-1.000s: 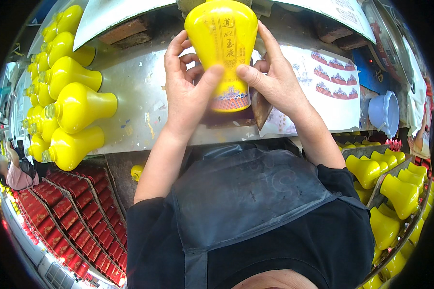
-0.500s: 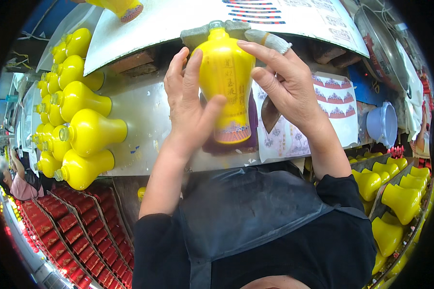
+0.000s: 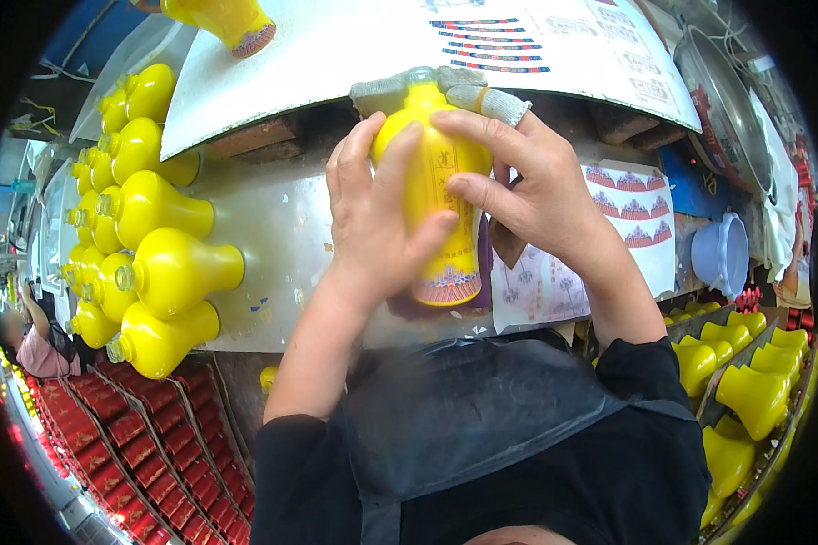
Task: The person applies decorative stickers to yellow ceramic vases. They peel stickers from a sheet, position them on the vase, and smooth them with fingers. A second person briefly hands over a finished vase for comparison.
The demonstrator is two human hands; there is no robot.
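Yellow bottle (image 3: pixel 461 238), nearer bench (image 3: pixel 277 213) than before, under spread left hand (image 3: pixel 364 218) and right hand (image 3: pixel 543 186)

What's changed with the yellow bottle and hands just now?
The held-up yellow bottle came down, its neck now over the grey cloth. The left hand and right hand shifted fingers from its sides onto its front. The bottles at left and blue bucket stayed put.

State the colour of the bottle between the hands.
The bottle is bright yellow with a patterned base band; the head view shows it best.
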